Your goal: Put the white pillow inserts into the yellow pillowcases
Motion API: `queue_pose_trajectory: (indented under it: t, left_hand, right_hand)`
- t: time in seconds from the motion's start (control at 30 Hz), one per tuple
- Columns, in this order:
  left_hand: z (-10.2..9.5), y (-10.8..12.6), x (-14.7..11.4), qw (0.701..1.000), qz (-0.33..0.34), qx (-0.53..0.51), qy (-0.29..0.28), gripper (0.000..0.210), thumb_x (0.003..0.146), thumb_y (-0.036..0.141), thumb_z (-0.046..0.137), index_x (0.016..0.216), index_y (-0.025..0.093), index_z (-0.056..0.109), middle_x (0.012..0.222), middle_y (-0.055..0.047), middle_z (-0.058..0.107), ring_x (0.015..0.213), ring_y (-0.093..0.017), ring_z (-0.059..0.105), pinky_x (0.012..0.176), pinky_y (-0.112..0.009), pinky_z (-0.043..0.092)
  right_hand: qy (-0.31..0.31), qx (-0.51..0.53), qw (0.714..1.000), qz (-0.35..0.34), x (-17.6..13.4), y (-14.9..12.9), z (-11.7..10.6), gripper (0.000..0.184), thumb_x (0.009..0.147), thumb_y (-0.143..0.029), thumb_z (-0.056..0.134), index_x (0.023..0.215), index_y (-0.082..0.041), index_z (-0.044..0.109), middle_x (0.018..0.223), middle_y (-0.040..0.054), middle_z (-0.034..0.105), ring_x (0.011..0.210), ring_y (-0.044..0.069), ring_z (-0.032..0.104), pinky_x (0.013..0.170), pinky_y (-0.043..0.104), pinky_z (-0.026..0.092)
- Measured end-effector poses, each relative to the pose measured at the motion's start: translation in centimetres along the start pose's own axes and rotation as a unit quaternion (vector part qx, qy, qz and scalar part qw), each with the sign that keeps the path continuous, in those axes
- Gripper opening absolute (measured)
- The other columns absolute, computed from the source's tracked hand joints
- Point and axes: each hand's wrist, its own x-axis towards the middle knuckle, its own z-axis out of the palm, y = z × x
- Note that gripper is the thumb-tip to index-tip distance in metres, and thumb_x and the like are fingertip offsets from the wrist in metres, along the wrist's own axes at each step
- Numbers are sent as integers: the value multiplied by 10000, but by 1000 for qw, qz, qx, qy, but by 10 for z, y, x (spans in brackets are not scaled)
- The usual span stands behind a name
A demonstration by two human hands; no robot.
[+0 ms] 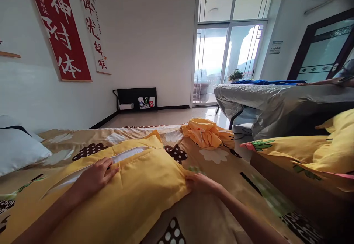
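Note:
A yellow pillowcase point(146, 185) lies on the patterned bedspread point(215, 157), plumped out by a pillow inside. A strip of the white pillow point(129, 154) shows through the long slit in the case. My left hand point(98, 174) lies flat across the case beside this slit, thumb apart from the fingers. At the case's right edge, my right hand point(199, 183) has its fingers closed on the cloth at the corner; the fingertips are partly hidden. Beyond the pillow sits a crumpled orange-yellow cloth point(204, 133).
A white pillow point(20, 150) lies at the left. Yellow printed pillows point(332, 152) are piled at the right. Behind them stands a plastic-covered table point(249, 93) with blue cloth point(265, 82) on it, and another person's arm point(341, 81) rests there. A low black shelf point(129, 94) stands by the wall.

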Motion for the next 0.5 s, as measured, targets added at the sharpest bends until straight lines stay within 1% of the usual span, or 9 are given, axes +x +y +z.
queue_pose_trajectory:
  t: [0.03, 0.07, 0.13, 0.17, 0.23, 0.3, 0.33, 0.4, 0.5]
  left_hand:
    - [-1, -3, -10, 1000, -2, 8, 10, 503, 847, 605, 374, 911, 201, 667, 1061, -98, 678, 952, -258, 639, 802, -328, 486]
    - [-2, -6, -18, 1000, -4, 12, 16, 500, 824, 620, 409, 884, 202, 678, 1030, -95, 684, 930, -263, 642, 789, -329, 493]
    - [-6, -9, -29, 1000, -2, 6, 21, 494, 801, 626, 452, 894, 209, 699, 1017, -88, 697, 941, -275, 645, 803, -333, 497]
    - [-9, -8, -32, 1000, -3, -1, 20, 492, 802, 618, 457, 928, 211, 703, 1026, -85, 704, 958, -280, 645, 818, -336, 494]
    - [-15, -3, -37, 1000, -4, -11, 13, 493, 808, 608, 456, 967, 210, 700, 1027, -83, 714, 975, -287, 645, 831, -336, 486]
    - [-21, 4, -42, 1000, -10, -13, -3, 492, 803, 618, 459, 951, 210, 691, 977, -78, 722, 939, -286, 651, 791, -322, 482]
    - [-24, 6, -44, 1000, -11, -12, -14, 489, 806, 626, 456, 942, 214, 681, 951, -71, 720, 914, -280, 651, 762, -310, 477]
    - [-31, 5, -49, 999, -9, -4, -42, 480, 823, 637, 432, 905, 217, 650, 879, -50, 705, 838, -253, 642, 704, -283, 456]
    - [-37, -13, -56, 996, -4, 11, -92, 442, 853, 616, 405, 818, 214, 587, 761, -12, 652, 722, -208, 601, 649, -252, 414]
  right_hand:
    - [12, -3, 1000, 0, 7, -7, -7, 214, 832, -262, 542, 922, -215, 731, 875, 73, 736, 815, 241, 673, 728, 316, 476]
    - [30, -3, 1000, -6, 15, -17, -15, 227, 837, -250, 542, 965, -206, 724, 936, 90, 731, 877, 253, 666, 771, 335, 473]
    - [75, 2, 996, -46, 32, -46, -29, 353, 851, -265, 569, 1193, -213, 639, 1190, 111, 660, 1114, 263, 588, 933, 368, 420]
    - [94, 6, 991, -90, 40, -64, -36, 468, 845, -289, 606, 1307, -234, 553, 1314, 99, 588, 1222, 251, 514, 1011, 369, 366]
    - [121, 5, 968, -219, 55, -100, -45, 688, 806, -350, 690, 1426, -275, 400, 1437, 76, 475, 1322, 231, 408, 1088, 379, 281]
    - [132, -19, 937, -323, 69, -131, -50, 770, 777, -406, 729, 1439, -257, 364, 1414, 100, 492, 1300, 244, 428, 1083, 418, 276]
    - [129, -38, 928, -346, 75, -142, -51, 767, 763, -434, 739, 1414, -220, 394, 1360, 124, 534, 1252, 255, 473, 1058, 428, 303]
    - [109, -77, 930, -343, 86, -153, -50, 710, 727, -494, 755, 1293, -152, 499, 1202, 140, 622, 1119, 262, 558, 979, 401, 371]
    - [80, -109, 941, -310, 95, -152, -48, 660, 686, -581, 752, 1134, -133, 566, 1026, 111, 664, 949, 245, 609, 836, 336, 428]
